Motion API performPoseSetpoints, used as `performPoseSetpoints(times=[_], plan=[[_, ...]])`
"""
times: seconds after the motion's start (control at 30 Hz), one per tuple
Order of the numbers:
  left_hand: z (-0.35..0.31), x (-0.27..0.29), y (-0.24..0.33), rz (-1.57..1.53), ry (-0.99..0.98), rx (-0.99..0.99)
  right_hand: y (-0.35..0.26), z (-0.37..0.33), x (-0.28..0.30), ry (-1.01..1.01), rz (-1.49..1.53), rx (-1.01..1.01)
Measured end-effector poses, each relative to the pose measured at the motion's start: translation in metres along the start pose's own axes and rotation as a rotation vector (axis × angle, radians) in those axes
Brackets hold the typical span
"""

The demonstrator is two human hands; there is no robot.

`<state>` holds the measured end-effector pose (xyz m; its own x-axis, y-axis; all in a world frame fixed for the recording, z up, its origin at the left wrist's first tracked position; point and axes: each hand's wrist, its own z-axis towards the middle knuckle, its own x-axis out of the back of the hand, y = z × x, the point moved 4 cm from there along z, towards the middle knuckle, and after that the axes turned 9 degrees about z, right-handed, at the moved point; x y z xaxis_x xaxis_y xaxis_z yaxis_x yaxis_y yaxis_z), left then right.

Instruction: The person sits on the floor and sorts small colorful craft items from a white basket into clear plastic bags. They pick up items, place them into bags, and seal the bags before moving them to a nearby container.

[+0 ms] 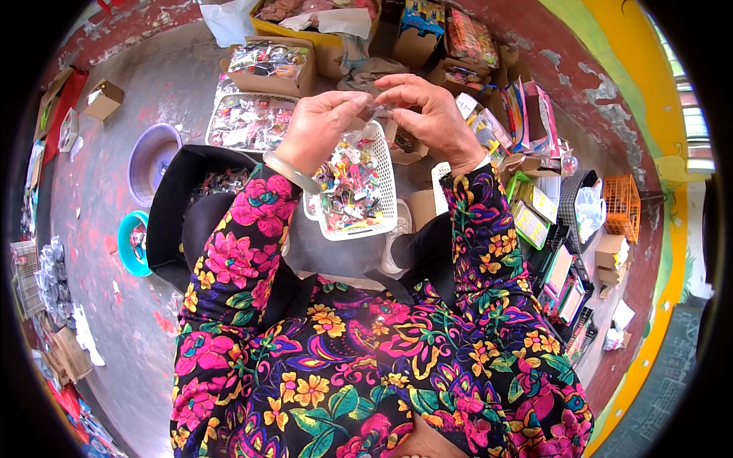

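Note:
My left hand (321,126) is closed in a pinch, with a pale bangle round its wrist. Its fingertips hold a small clear, shiny piece of plastic (376,114), mostly hidden by the fingers. My right hand (437,120) meets it from the right, with thumb and forefinger curled at the same piece. Below both hands stands a white plastic basket (388,179) heaped with small colourful trinkets. Behind my left hand, another white basket (211,126) holds many small items in clear bags.
To the left are a black open box (164,217), a purple basin (137,164) and a turquoise basin (126,248). Cardboard boxes (305,72) with packed goods line the back. Green crates (527,217), a black crate (569,313) and an orange basket (622,202) stand along the right wall.

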<state>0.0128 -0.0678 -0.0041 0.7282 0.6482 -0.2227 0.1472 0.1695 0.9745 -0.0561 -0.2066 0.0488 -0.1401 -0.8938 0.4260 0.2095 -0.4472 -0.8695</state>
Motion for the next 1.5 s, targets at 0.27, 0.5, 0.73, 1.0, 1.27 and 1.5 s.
performPoseSetpoints(times=[0.27,0.5,0.73,1.0,1.27,1.5], plan=[[-0.001,-0.005,-0.008,-0.021,-0.085,0.095,0.008,-0.001,-0.006,-0.179,0.223,-0.131],[-0.003,-0.008,-0.011,-0.020,-0.095,0.121,0.003,-0.004,-0.007,-0.232,0.309,-0.210],[-0.007,-0.006,-0.011,-0.101,-0.143,0.260,0.006,-0.003,-0.011,-0.344,0.129,-0.035],[0.000,-0.002,-0.015,0.199,-0.200,0.363,0.011,0.000,-0.008,-0.181,0.006,0.031],[-0.001,0.000,-0.006,0.100,-0.136,0.289,0.017,-0.001,-0.008,-0.007,0.275,-0.114],[-0.001,0.002,-0.006,0.031,-0.073,0.246,0.010,-0.001,-0.016,0.130,0.207,-0.087]])
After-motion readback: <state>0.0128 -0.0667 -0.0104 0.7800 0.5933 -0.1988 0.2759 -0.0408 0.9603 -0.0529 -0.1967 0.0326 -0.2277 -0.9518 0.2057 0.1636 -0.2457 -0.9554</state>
